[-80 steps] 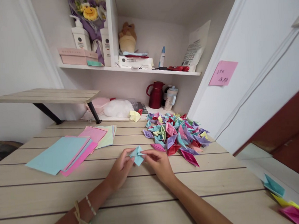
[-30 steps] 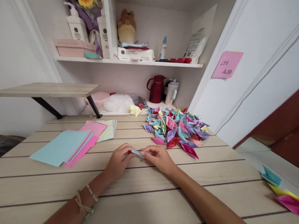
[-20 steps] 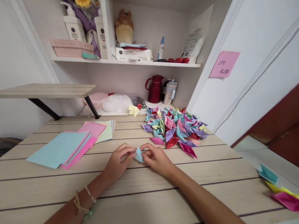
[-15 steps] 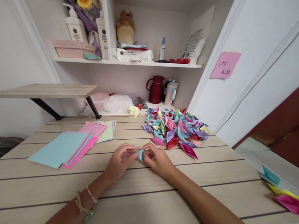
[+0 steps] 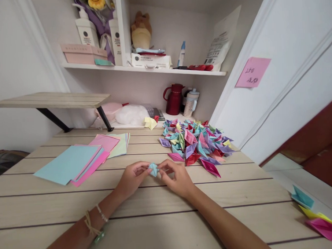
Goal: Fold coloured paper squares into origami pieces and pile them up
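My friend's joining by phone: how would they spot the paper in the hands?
On the wooden desk, left of the heap of paper boats, look between the left hand and right hand. The small light-blue folded paper there is the only paper held.

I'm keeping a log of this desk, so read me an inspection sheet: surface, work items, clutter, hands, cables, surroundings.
Surface: wood-look table with dark seams.
Work items: small light-blue folded paper between the hands; loose coloured sheets at left; heap of folded paper boats at right.
Clutter: pale-yellow folded paper at the back; a few more folded pieces at lower right.
Hands: left hand and right hand both have their fingers on the light-blue paper.
Cables: thin line along the right wall, probably a cord; no plug seen.
Surroundings: white shelf with bottles and a plush toy; red jug below; pink note at right.
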Demonstrator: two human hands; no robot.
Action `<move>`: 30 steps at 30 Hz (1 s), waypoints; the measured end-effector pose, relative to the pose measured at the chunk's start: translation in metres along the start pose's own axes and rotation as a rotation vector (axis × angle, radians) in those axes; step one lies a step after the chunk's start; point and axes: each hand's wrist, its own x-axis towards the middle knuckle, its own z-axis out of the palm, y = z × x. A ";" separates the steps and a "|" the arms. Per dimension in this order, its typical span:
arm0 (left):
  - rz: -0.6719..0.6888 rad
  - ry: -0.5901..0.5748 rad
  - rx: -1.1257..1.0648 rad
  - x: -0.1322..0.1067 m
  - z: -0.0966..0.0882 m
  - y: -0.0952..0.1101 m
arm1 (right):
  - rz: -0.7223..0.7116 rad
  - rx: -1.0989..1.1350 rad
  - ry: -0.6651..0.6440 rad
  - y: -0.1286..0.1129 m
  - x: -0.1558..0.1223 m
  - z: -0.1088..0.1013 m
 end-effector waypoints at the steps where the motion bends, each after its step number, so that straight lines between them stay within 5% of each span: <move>1: 0.066 0.010 0.100 -0.001 0.000 0.001 | 0.008 0.001 0.013 0.000 0.001 0.000; 5: 0.228 0.024 0.381 -0.003 -0.002 0.005 | -0.021 -0.060 0.003 -0.001 0.004 -0.001; 16: 0.324 -0.029 0.660 -0.009 -0.003 0.009 | -0.110 -0.176 0.023 -0.001 0.004 -0.002; 30: 0.082 0.132 0.197 -0.006 0.004 0.018 | 0.009 -0.013 -0.043 -0.003 0.004 0.001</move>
